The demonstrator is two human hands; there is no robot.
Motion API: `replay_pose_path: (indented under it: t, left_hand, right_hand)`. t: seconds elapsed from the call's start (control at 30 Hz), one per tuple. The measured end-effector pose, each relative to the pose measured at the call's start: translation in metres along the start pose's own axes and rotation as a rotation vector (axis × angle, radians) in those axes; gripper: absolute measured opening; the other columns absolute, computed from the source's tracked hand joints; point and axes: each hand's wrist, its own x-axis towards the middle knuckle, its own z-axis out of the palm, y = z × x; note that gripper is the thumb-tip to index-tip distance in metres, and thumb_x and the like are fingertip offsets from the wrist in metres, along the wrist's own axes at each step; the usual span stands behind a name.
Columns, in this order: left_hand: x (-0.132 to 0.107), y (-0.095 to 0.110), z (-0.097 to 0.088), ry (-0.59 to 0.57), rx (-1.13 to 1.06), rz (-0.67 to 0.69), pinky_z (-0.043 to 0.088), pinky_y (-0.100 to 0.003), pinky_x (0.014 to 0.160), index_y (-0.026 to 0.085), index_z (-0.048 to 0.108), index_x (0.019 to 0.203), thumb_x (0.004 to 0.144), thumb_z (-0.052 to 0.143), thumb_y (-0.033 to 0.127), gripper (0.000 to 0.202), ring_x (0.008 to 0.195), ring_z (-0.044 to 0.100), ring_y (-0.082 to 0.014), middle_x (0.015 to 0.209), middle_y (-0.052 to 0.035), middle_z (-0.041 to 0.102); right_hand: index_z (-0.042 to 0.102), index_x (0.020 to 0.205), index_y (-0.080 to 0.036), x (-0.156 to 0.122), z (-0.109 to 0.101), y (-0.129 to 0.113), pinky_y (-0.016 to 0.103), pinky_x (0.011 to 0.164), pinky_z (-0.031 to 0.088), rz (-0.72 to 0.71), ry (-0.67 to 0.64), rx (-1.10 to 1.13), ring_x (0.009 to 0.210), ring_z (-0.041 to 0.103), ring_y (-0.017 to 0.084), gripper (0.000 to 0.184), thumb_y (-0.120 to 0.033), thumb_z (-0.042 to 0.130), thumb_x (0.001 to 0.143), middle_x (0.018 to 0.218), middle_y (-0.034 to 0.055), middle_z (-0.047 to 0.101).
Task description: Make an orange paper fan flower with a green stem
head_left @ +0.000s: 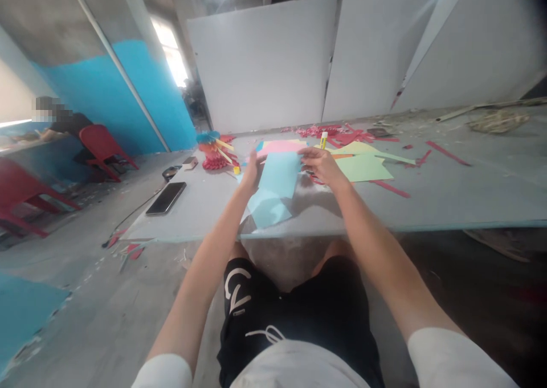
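A light blue sheet of paper (280, 174) is held up just above the table between my two hands. My left hand (253, 172) grips its left edge, with the fingers partly hidden. At the upper right edge, my right hand (319, 163) pinches the same sheet between thumb and fingers. Another light blue piece of paper (269, 210) lies below it near the table's front edge. Behind the held sheet rests pink paper (282, 146). Green paper (368, 170) lies right of my right hand, and a yellow glue stick (323, 140) stands upright just beyond that hand.
A phone (166, 198) lies on the table (448, 200) at the left. Behind it sit a red, orange and blue paper craft (213, 150) and a yellow cap (236, 170). Red paper strips (448, 153) are scattered about. White boards (265, 63) line the back. A person (70, 123) sits far left.
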Motion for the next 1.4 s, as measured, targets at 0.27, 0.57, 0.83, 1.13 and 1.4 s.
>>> replay_pose_path:
  t: [0.27,0.57,0.83,1.13,1.4]
  left_hand:
    - [0.020,-0.024,-0.002,-0.061,0.018,0.102,0.056,-0.033,0.083,0.017,0.069,0.111,0.061,0.085,0.035,0.056,0.092,0.069,-0.0229,0.104,-0.0070,0.075]
    - [0.017,-0.029,-0.006,-0.036,-0.102,0.173,0.055,-0.039,0.095,0.016,0.074,0.102,0.062,0.085,0.030,0.044,0.108,0.069,-0.0275,0.111,-0.0102,0.076]
    - [0.016,-0.036,-0.009,-0.111,0.022,-0.018,0.057,-0.040,0.086,0.012,0.072,0.107,0.056,0.082,0.016,0.052,0.093,0.072,-0.0275,0.103,-0.0123,0.077]
    - [0.012,-0.034,-0.007,-0.134,0.139,-0.124,0.053,-0.029,0.069,0.016,0.067,0.111,0.064,0.085,0.032,0.054,0.072,0.066,-0.0167,0.094,-0.0079,0.074]
    - [0.012,-0.033,-0.008,0.018,0.210,-0.076,0.047,-0.026,0.062,0.020,0.064,0.123,0.059,0.080,0.021,0.067,0.065,0.062,-0.0152,0.077,0.0005,0.069]
  right_hand:
    - [0.059,0.131,-0.029,-0.008,0.014,-0.003,0.027,0.078,0.055,-0.019,0.017,-0.188,0.089,0.063,0.016,0.057,-0.020,0.063,0.075,0.109,0.0025,0.071]
    - [0.055,0.138,-0.035,-0.007,0.021,-0.001,0.025,0.078,0.054,-0.002,0.075,-0.176,0.090,0.063,0.016,0.059,-0.034,0.071,0.081,0.107,0.0007,0.071]
    - [0.063,0.091,-0.022,0.000,0.022,0.018,0.024,0.058,0.049,0.292,0.052,-0.075,0.065,0.059,0.014,0.029,-0.050,0.059,0.095,0.082,0.0027,0.067]
    - [0.053,0.074,-0.019,0.001,0.017,0.021,0.021,0.056,0.046,0.434,0.127,-0.106,0.059,0.056,0.011,0.020,-0.013,0.071,0.079,0.063,-0.0036,0.058]
    - [0.062,0.084,-0.018,0.003,0.019,0.030,0.020,0.055,0.047,0.375,0.043,-0.172,0.062,0.059,0.011,0.007,-0.022,0.067,0.084,0.075,0.0000,0.064]
